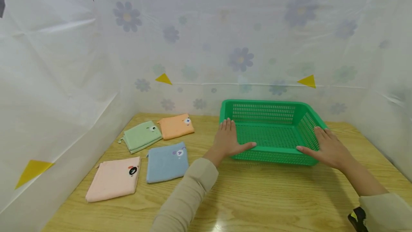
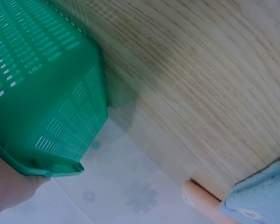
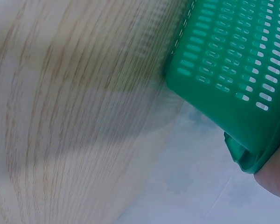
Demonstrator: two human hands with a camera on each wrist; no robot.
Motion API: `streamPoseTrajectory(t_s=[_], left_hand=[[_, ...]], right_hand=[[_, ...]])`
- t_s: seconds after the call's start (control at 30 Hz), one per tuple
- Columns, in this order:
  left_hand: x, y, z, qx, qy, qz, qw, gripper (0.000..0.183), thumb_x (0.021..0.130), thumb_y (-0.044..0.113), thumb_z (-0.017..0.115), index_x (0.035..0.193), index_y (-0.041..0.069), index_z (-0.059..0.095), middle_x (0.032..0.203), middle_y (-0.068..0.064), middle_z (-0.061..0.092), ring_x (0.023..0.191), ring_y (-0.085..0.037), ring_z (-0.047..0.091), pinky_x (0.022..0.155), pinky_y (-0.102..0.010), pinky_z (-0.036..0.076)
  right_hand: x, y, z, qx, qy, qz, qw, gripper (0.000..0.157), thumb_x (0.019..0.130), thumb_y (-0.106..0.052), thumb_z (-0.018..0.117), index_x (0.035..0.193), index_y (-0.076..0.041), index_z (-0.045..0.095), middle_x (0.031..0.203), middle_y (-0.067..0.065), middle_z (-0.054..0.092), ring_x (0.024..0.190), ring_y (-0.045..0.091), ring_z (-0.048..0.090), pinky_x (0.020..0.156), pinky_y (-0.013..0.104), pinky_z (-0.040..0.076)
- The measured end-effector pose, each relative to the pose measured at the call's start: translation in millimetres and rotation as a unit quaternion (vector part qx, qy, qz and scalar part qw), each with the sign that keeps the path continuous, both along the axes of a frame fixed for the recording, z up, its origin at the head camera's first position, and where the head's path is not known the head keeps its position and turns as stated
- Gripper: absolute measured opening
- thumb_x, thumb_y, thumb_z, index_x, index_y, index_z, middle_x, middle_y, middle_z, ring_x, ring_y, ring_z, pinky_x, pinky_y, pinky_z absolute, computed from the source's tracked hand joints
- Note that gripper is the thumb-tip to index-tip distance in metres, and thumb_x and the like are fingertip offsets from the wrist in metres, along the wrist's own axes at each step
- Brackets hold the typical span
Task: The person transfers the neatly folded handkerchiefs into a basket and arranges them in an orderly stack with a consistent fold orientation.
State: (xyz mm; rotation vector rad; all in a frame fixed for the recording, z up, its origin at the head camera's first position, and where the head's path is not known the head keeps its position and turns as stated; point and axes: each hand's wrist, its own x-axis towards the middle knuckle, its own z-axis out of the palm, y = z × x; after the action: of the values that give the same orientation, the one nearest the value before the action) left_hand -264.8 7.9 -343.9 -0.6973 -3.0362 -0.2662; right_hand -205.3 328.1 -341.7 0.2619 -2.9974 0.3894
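A green plastic basket [image 1: 273,155] with slotted walls stands on the wooden table, toward the back right. At its near left corner, my left hand [image 1: 227,140] rests with fingers straight along the side and the thumb on the front rim. My right hand [image 1: 331,149] touches the near right corner in much the same way, fingers extended along the right rim. In the left wrist view, part of the left hand [image 2: 9,186] shows against the basket rim. The right wrist view shows a little of the right hand [image 3: 275,175] at the rim.
Left of the basket lie folded cloths: a green one [image 1: 142,137], an orange one [image 1: 177,127], a blue one [image 1: 167,164] and a pink one [image 1: 112,180]. White flowered sheeting [image 1: 206,46] encloses the table. A black item [image 1: 358,219] is near the right sleeve.
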Motion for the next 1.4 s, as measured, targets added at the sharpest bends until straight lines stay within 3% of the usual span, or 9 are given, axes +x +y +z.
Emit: streamPoseTrajectory(t_s=[1.4], left_hand=[[1.0,-10.3,2.5,0.013,-0.002,-0.003,0.9999,0.101,0.083,0.074,0.036,0.148,0.000,0.011,0.155,-0.018,0.008,0.145,-0.029,0.009,0.118,-0.039,0.011]], right_hand=[[-1.4,-9.6,0.8,0.002,0.005,0.004,1.000,0.098,0.088,-0.055,0.052,0.140,0.019,0.014,0.141,0.044,0.017,0.129,0.059,0.012,0.099,0.070,0.015]])
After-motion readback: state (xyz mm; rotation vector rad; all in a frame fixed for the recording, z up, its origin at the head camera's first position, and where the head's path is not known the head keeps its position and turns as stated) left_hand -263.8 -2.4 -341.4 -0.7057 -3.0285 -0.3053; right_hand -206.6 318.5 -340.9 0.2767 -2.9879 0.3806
